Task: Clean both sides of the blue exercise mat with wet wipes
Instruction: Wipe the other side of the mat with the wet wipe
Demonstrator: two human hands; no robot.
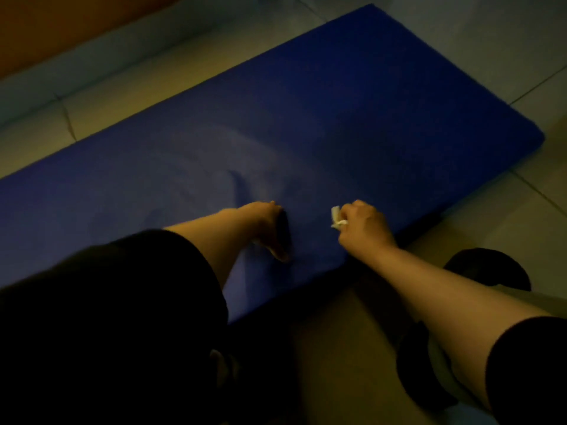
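Nearest to me, at about 7 o'clock, a black sleeve [129,302] fills the lower corner, and a second black sleeve [530,363] cuts in at 4 o'clock. Both forearms reach up from them toward the middle of the view.

I see my left hand [270,231] just below centre, pressed down on the blue exercise mat [306,118]; its thumb points back toward 6 o'clock, but the fingers are lost in shadow, so I cannot tell whether they lie flat or curled. A faint ripple in the mat's surface fans out from that hand toward 11 o'clock.

My right hand [363,225] sits just at 3 o'clock of the left one, apart from it, clenched into a fist around a crumpled white wet wipe [337,217] that pokes out on the 9 o'clock side of the knuckles. That fist is over the mat, close to its near edge.

The mat lies flat on the pale tiled floor [506,50], running diagonally from 9 o'clock up to 1 o'clock, with its far corners at 12 and 2 o'clock. An orange-brown surface [61,26] shows at 11 o'clock beyond the tiles. Dark rounded shapes [487,268] rest on the floor at 4 o'clock, too dim to identify.
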